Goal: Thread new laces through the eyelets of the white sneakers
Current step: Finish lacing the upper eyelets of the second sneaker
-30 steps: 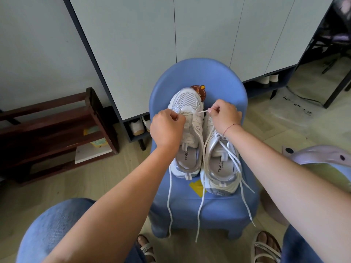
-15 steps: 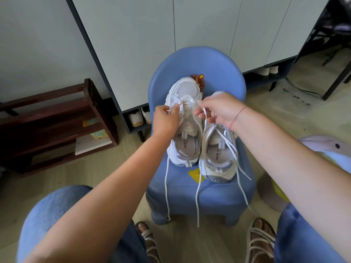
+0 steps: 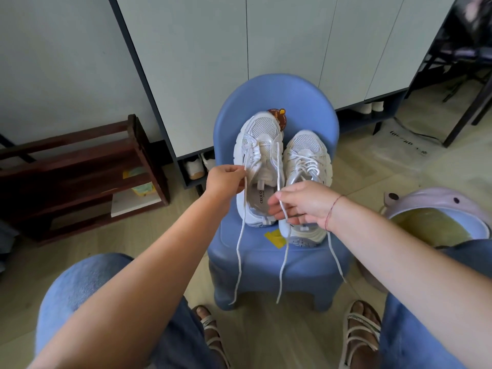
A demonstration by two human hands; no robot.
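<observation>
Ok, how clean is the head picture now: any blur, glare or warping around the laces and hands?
Head view: the sneaker being laced, its lace, left hand and right hand sharp at centre; soft even light, no glare there; wide lens tilts the cabinet edges and swells the forearms; top right corner smeared.

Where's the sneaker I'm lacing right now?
Head view, centre: that sneaker lies on the blue chair, left of the laced sneaker; left hand and right hand each pinch its lace.
</observation>
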